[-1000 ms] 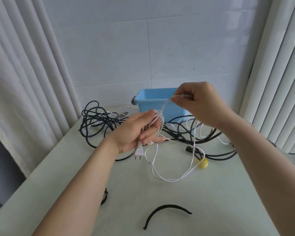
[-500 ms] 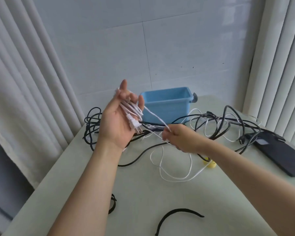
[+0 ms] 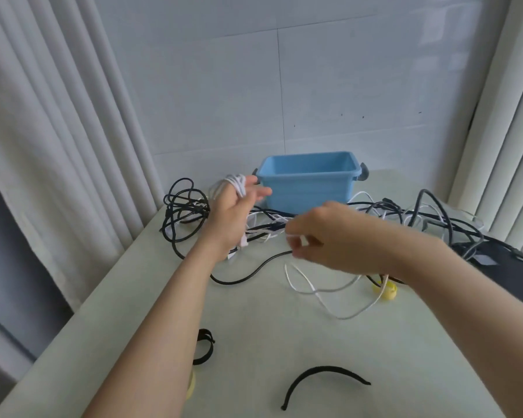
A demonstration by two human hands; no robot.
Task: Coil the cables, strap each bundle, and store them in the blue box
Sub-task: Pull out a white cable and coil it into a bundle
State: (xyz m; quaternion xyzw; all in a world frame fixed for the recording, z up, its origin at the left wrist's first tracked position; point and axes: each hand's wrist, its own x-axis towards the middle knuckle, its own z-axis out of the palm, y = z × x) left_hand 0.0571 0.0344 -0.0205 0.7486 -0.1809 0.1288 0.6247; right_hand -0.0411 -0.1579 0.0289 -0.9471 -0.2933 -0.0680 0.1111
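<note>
From the head camera, the left hand (image 3: 234, 214) is raised with its back to the lens, fingers stretched out nearly straight. Several turns of a thin white cable (image 3: 236, 181) sit wound around those fingers. The right hand (image 3: 329, 236) hovers just to the right of it and lower, pinching the same cable between thumb and forefinger, with the other fingers loosely curled. Slack from that pinch falls in loose loops onto the pale green counter (image 3: 284, 336) below the right hand. The light blue plastic box (image 3: 308, 191) stands beyond both hands, at the back. A tangle of black cables (image 3: 183, 212) lies just left of the left hand and runs behind both. Nearer the camera, below the right forearm, rests a curved black strap (image 3: 323, 377) — a looped black strap (image 3: 205, 346) lies beside the left forearm.
</note>
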